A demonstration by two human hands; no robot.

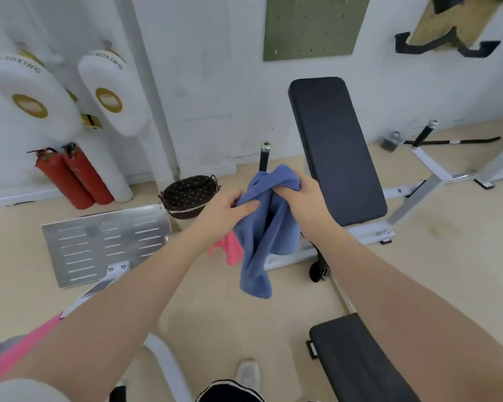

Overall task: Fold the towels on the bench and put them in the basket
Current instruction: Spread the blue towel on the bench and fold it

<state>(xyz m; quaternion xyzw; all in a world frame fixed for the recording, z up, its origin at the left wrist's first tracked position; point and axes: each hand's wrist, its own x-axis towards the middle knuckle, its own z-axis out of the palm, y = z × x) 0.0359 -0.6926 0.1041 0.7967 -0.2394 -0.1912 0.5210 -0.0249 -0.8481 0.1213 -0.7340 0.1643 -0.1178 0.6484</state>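
Observation:
A blue towel (pixel 262 242) hangs bunched in the air in front of me, above the floor. My left hand (pixel 225 208) pinches its left upper edge between thumb and fingers. My right hand (pixel 298 195) grips the top of the towel in a curled fist. A pink towel (pixel 230 250) shows partly behind the blue one and my left forearm; what it lies on is hidden. The dark woven basket (pixel 186 211) with a dotted lining stands on the floor to the left of the black bench pad (pixel 337 149).
Two red fire extinguishers (pixel 73 177) stand by the wall at left, under white boxing pads (pixel 29 97). A slotted metal plate (pixel 105 242) lies on the floor. A second black pad (pixel 357 358) sits at lower right. White bench frame bars (pixel 430 181) run right.

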